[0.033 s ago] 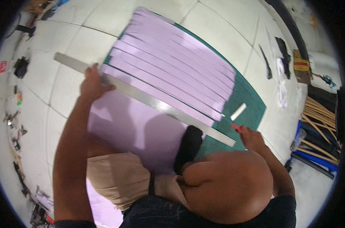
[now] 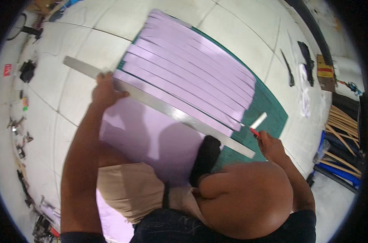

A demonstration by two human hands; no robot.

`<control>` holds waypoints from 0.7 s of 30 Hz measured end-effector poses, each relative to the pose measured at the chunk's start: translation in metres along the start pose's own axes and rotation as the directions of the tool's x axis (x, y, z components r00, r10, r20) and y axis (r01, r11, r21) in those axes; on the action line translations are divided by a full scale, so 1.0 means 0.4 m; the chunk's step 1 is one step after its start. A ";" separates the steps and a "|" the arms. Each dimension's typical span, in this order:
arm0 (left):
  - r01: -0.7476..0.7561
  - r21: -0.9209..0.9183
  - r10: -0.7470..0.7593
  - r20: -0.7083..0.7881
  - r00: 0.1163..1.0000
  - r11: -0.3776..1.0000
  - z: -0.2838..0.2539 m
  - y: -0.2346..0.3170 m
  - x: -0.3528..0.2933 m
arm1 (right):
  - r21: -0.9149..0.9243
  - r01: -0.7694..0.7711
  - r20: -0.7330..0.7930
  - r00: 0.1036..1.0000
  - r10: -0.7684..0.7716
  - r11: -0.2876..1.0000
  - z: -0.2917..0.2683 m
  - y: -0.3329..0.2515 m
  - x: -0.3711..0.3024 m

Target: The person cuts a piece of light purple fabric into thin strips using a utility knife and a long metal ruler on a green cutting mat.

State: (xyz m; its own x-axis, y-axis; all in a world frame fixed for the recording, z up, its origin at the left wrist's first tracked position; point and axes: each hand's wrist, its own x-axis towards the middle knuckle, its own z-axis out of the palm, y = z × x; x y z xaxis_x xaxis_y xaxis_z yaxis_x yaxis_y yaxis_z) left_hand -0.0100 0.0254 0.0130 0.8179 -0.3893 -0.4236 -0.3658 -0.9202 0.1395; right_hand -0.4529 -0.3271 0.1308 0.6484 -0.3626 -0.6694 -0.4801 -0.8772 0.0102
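Your left hand (image 2: 107,91), 10 o'clock, pressed steel ruler (image 2: 167,109), thumb and fingers apart; right hand (image 2: 272,146) clamped red-handled knife (image 2: 254,132).

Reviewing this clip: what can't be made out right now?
All in the head view:
Red tool: rear end hidden inside the right hand; tip too small to identify.
Ruler: partly covered by the left hand; any markings too fine.
Purple sheet: partly hidden by shorts and legs.
Small objects at left: too small, blurred.
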 end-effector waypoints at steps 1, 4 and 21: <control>0.014 0.017 -0.014 0.040 0.999 1.000 -0.001 0.011 -0.006 | 0.034 0.056 -0.120 0.992 -0.051 0.998 -0.032 -0.062 0.031; -0.011 -0.033 0.013 0.055 0.998 0.999 -0.011 0.003 -0.009 | 0.117 0.262 -0.267 0.937 -0.224 0.958 -0.057 -0.211 0.180; -0.067 -0.090 0.065 -0.030 0.997 0.994 0.009 -0.028 -0.006 | 0.281 0.543 -0.292 0.834 -0.468 0.791 -0.077 -0.823 0.517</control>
State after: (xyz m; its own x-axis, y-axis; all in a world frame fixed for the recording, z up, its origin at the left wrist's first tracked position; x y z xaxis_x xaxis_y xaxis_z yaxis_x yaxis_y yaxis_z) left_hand -0.0094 0.0369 0.0093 0.8052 -0.4493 -0.3870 -0.3788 -0.8918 0.2473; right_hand -0.1427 -0.1231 0.0120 0.9380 0.0165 -0.3462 -0.1941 -0.8024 -0.5643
